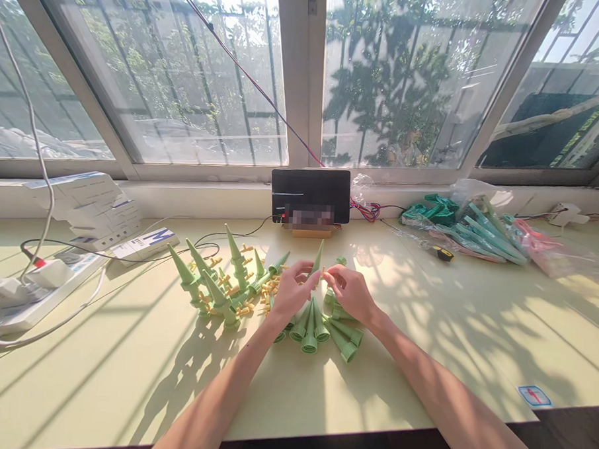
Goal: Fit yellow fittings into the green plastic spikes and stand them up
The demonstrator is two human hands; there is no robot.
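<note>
My left hand (295,289) is closed around a green plastic spike (318,257), whose pointed tip stands up above the fingers. Close beside it, my right hand (350,291) pinches a small yellow plastic piece (324,270) against the spike's side; the exact contact is hidden by the fingers. Below both hands lie several loose green cones (309,343), their hollow round ends facing me. To the left is a cluster of green spikes (221,300) with yellow pieces fitted on, some upright and some lying down. Loose yellow pieces (267,290) are partly hidden behind my left hand.
A dark screen (311,193) stands against the window sill. White boxes (89,209) and a power strip (43,299) with cables are at left. Bagged green and pink pieces (488,233) and a black-yellow tool (443,253) lie at back right. The table's front edge is near my forearms.
</note>
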